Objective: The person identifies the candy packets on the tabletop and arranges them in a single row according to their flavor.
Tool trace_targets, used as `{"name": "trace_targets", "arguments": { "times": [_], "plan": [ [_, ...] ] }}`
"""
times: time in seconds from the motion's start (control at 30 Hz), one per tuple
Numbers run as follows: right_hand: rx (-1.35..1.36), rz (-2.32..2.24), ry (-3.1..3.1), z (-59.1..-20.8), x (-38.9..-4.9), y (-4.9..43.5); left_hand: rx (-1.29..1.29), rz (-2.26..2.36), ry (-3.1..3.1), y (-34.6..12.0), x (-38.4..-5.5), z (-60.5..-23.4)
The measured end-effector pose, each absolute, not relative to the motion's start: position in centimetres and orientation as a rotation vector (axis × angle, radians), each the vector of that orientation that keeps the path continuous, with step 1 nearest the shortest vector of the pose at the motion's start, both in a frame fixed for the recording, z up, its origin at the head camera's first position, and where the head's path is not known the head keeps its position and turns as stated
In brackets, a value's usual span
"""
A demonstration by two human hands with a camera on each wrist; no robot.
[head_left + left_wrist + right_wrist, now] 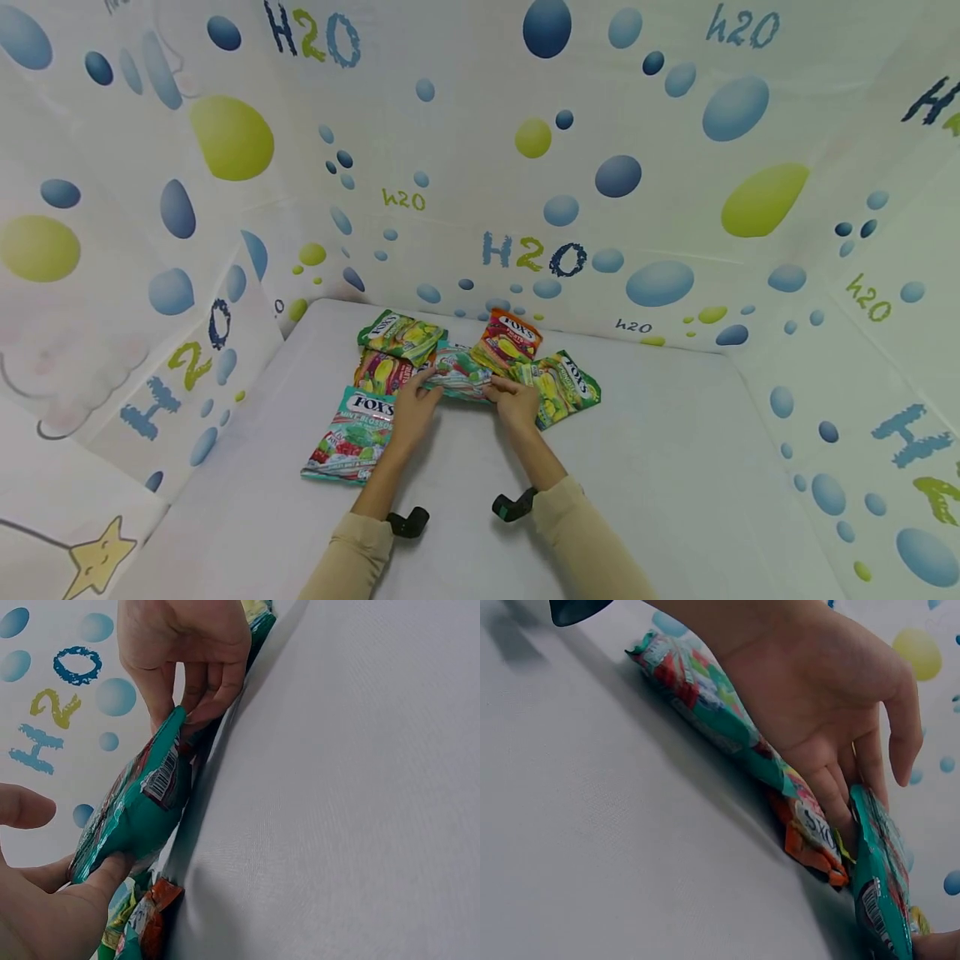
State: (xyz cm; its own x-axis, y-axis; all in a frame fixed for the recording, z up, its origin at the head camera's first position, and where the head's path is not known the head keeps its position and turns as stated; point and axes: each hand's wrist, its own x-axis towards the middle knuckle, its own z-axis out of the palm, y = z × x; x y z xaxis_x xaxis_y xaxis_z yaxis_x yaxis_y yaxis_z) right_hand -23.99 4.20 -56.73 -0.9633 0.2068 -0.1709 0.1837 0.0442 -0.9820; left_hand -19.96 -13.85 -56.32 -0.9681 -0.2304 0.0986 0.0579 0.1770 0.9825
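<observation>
Both hands hold a teal Fox's candy bag (459,372) by its two ends, tilted up over the table. My left hand (415,408) has its fingers on the left end; in the left wrist view, fingers (111,876) lie against the bag's teal back near a printed barcode. At the other end my right hand (517,404) pinches the corner between thumb and fingers, seen at the top of the left wrist view. A teal Mint Blossom bag (352,437) lies partly behind the left forearm.
Behind the left hand, a green bag (402,335) overlaps a dark red fruit bag (381,373). An orange Fruits bag (512,337) and another green bag (566,387) lie to the right. White printed sheets (465,150) wall the table's back and sides.
</observation>
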Motion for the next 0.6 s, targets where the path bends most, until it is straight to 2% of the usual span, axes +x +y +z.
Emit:
{"name": "trace_targets", "arguments": {
  "times": [0.6],
  "plan": [
    [-0.321, 2.215, -2.16, -56.8, -22.6, 3.8, 0.136, -1.916, -2.157, -14.1, -17.9, -54.8]
  ]
}}
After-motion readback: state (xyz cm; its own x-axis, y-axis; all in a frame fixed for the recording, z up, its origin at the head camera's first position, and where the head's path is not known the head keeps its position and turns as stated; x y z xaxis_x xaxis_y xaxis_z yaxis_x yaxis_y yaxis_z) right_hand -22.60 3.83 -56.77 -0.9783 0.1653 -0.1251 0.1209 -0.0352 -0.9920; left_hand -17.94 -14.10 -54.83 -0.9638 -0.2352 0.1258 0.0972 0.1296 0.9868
